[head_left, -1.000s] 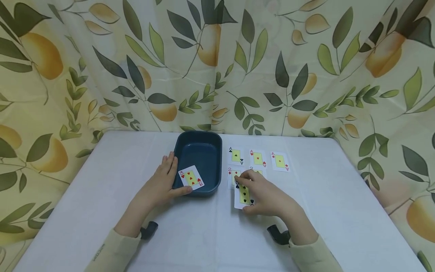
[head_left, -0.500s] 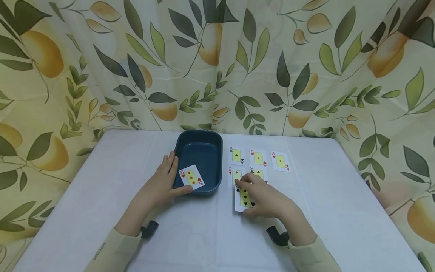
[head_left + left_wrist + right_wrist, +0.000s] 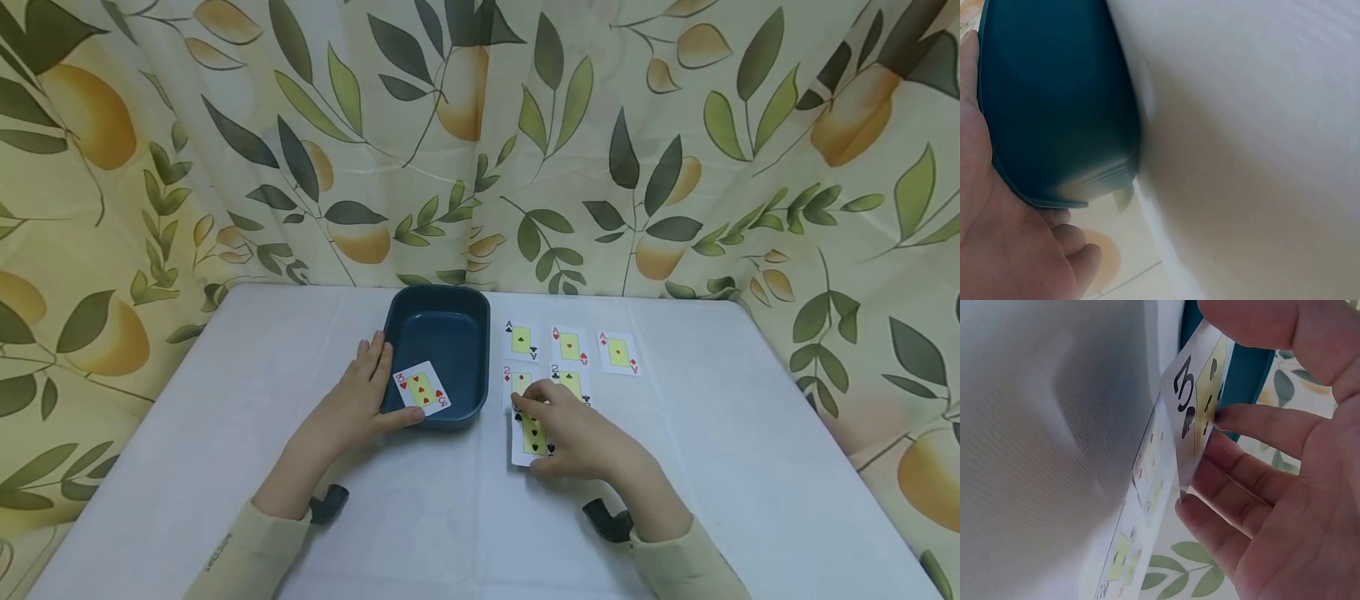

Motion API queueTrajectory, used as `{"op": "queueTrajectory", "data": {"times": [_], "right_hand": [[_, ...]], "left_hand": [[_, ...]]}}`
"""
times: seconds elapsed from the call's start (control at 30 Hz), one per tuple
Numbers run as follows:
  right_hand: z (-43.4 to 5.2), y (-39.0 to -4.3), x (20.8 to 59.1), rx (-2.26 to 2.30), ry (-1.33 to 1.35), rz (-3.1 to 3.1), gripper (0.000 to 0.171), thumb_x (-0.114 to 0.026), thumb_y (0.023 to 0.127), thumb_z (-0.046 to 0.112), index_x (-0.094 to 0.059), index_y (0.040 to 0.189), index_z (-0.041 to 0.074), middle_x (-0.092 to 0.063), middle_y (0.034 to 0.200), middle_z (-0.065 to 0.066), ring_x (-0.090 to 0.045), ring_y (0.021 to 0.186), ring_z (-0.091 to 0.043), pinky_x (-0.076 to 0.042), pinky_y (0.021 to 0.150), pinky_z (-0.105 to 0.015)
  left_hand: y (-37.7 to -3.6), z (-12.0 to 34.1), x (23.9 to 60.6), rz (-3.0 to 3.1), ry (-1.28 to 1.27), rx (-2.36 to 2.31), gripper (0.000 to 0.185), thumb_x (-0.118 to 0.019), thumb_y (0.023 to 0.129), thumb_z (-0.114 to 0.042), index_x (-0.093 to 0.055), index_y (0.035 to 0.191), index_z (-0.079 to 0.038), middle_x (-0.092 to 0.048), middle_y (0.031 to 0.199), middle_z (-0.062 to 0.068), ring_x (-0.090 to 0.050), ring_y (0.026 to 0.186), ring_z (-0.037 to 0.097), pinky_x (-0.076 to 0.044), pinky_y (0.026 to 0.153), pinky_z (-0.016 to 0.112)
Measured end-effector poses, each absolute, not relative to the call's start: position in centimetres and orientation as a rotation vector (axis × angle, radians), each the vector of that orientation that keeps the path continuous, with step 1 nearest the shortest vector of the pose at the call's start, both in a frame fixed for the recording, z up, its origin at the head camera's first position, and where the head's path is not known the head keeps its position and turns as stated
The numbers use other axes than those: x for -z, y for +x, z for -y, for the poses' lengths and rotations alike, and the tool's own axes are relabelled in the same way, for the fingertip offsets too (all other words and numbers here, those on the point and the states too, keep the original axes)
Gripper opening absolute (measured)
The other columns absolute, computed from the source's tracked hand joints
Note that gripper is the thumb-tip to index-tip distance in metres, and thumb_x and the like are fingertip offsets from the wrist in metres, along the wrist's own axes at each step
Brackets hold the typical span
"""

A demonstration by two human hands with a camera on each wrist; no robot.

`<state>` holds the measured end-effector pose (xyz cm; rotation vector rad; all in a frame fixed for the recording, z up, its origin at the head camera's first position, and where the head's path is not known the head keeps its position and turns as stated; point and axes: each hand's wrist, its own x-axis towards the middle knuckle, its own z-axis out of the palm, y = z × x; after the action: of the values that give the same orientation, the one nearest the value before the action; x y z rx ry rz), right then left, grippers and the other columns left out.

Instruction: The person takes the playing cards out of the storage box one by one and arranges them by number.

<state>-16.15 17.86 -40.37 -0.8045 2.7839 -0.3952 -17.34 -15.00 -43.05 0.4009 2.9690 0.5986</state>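
My right hand pinches a three of spades playing card by its edges, tilted just above the tablecloth. In the right wrist view, thumb and fingertips hold this card. Behind it lie a two of diamonds, partly covered, and a two of clubs. Beyond them are an ace of clubs, an ace of hearts and an ace of diamonds. My left hand rests against the dark blue tray, fingers straight along its left side, thumb at the near rim. A three of hearts lies inside.
A white cloth covers the table. A curtain with fruit and leaf prints hangs behind its far edge. Black wrist mounts stick out beside both sleeves.
My right hand has moved slightly toward me and to the left with the three of spades, uncovering more of the two of clubs. The left hand and tray stay in place.
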Motion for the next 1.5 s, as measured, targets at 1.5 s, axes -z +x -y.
{"op": "queueTrajectory", "data": {"times": [1.5], "right_hand": [[-16.7,-15.7,41.9,0.341,-0.709,-2.693,0.076,-0.086,0.074,0.027,-0.056,0.144,0.018,-0.050,0.133,0.002,-0.044,0.108,-0.015,-0.048,0.091,-0.029]], "left_hand": [[-17.3,14.9,42.9,-2.963,0.395,-0.610,0.118,-0.065,0.081,-0.073,-0.013,0.159,-0.001,0.004,0.168,0.014,0.000,0.154,0.039,-0.026,0.115,0.063]]}}
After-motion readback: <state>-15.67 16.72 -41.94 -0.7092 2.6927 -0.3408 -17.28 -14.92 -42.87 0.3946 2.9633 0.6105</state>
